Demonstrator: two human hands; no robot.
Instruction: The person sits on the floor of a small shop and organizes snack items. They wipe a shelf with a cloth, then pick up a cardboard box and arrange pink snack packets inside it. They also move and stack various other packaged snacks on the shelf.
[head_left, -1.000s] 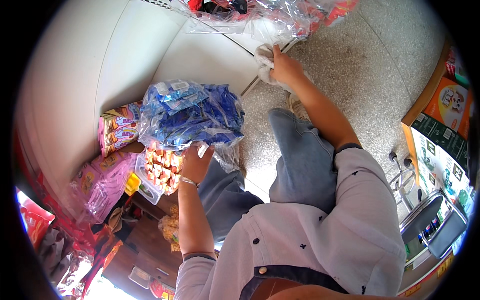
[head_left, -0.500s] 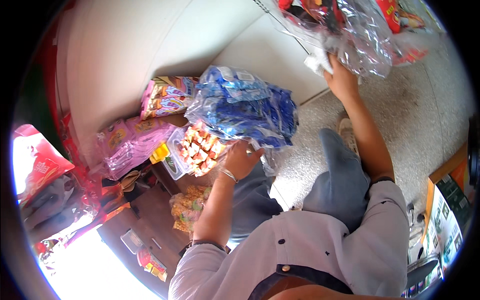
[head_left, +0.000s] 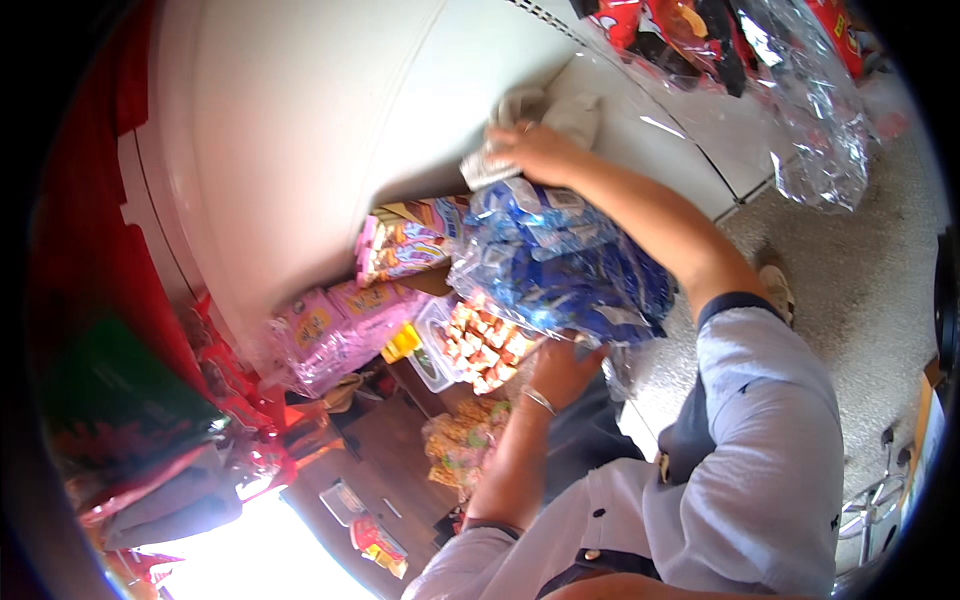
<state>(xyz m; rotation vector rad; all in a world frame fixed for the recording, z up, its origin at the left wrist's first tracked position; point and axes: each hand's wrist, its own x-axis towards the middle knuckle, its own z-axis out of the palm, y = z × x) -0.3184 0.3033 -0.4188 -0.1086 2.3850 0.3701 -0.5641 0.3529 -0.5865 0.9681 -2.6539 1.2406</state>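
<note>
A clear plastic bag of blue packets (head_left: 590, 265) lies in the middle, its near edge at my left hand (head_left: 565, 375). The thumb shows at that edge, with the hand closed on the bag and some fingers hidden beneath it. Beyond the bag, my right hand (head_left: 540, 155) presses a crumpled whitish cloth (head_left: 487, 165) against the white panel (head_left: 310, 90). Left of the blue packets are a multicoloured snack pack (head_left: 415, 240) and pink packets (head_left: 345, 325). Orange-and-white wrapped sweets (head_left: 488, 340) lie close to my left wrist, beside a clear plastic tub (head_left: 432, 345) with a yellow piece.
A bag of yellow-orange snacks (head_left: 460, 440) is beside my left forearm, over a brown wooden surface (head_left: 390, 465). Red and black packets in clear plastic (head_left: 690, 40) hang at upper right. Red and green packaging (head_left: 130, 390) crowds the left side. Speckled floor (head_left: 850, 290) is at right.
My right hand has swung left with the cloth, from beside the hanging packets to the white panel behind the blue bag. My left hand stays at the bag; the whole view has shifted.
</note>
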